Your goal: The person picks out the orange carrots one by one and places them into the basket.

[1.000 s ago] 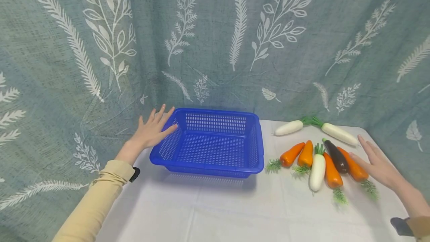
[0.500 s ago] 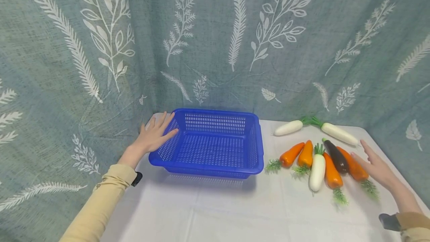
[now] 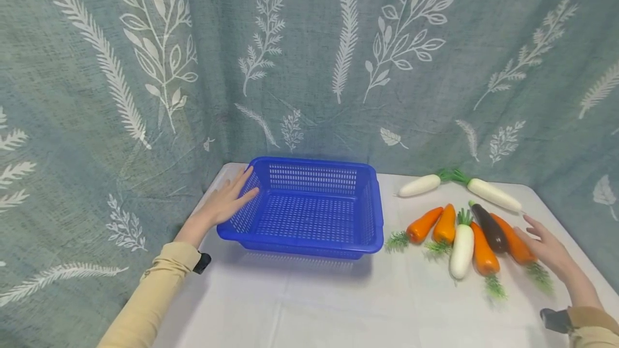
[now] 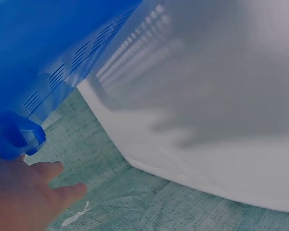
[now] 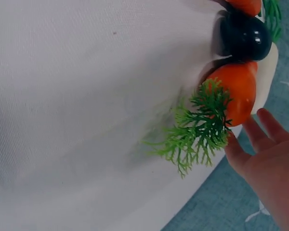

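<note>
My left hand (image 3: 224, 205) is at the left rim of a blue plastic basket (image 3: 302, 245), fingers spread and extended. In the left wrist view, the same hand (image 4: 24, 192) lies close under the corner of the basket's rim (image 4: 36, 137); whether it touches is unclear. Over on the right, my right hand (image 3: 546, 243) hovers beside the outermost orange carrot (image 3: 515, 240), its fingers loosely bent and holding nothing. Close up in the right wrist view, thumb and fingers stand near that carrot's (image 5: 238, 94) leafy end. A dark eggplant (image 3: 490, 228) lies beside the carrot.
Right of the basket lie more carrots (image 3: 483, 251) and a white radish (image 3: 462, 251) with green tops. Two further white radishes, one on the left (image 3: 419, 185) and one on the right (image 3: 495, 195), lie along the back. A patterned curtain (image 3: 309, 58) hangs behind the white table (image 3: 309, 305).
My left hand has lowered toward the basket's left rim. The right hand has come down closer to the outermost carrot, its fingers bending more. Basket and vegetables stay in place.
</note>
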The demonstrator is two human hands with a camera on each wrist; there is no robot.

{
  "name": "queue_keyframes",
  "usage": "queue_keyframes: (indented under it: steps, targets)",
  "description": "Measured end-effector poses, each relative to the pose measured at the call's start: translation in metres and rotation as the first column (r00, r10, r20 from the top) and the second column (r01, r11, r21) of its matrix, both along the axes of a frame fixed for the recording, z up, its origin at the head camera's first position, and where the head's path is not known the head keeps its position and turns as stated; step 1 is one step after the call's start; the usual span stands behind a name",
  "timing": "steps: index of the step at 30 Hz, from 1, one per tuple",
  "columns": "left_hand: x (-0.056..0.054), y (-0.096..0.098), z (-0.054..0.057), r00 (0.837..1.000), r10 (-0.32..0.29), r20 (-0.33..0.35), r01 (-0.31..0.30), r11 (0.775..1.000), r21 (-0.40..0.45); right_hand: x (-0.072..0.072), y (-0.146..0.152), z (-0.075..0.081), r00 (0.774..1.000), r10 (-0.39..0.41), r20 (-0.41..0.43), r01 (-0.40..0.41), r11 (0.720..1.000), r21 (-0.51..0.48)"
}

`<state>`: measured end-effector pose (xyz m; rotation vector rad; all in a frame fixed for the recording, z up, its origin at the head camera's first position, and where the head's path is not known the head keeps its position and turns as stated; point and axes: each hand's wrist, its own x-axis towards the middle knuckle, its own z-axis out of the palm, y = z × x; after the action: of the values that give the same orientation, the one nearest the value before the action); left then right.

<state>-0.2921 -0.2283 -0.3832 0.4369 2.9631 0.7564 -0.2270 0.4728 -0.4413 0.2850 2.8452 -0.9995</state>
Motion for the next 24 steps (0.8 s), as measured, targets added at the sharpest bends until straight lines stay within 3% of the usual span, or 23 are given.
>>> queue_keyframes:
  steps: [5, 12, 17, 24]
  targets:
    - [-0.001, -0.001, -0.006, 1.0, -0.011, -0.001, 0.011, 0.994, 0.113, 0.013, -0.016, 0.015, 1.0, -0.005, -0.006, 0.005, 1.0, -0.015]
    - [-0.003, 0.001, -0.013, 1.0, -0.014, 0.006, 0.012, 0.962, 0.274, 0.014, -0.012, 0.004, 1.0, -0.023, -0.02, 0.022, 0.999, -0.045]
    - [-0.003, 0.001, -0.016, 1.0, -0.006, 0.004, 0.004, 0.946, 0.324, 0.014, -0.011, -0.004, 0.999, -0.035, -0.031, 0.033, 0.998, -0.05]
    - [-0.005, -0.001, -0.02, 1.0, 0.014, 0.008, -0.016, 0.937, 0.349, 0.013, -0.014, -0.003, 0.999, -0.043, 0.009, 0.043, 0.998, -0.052]
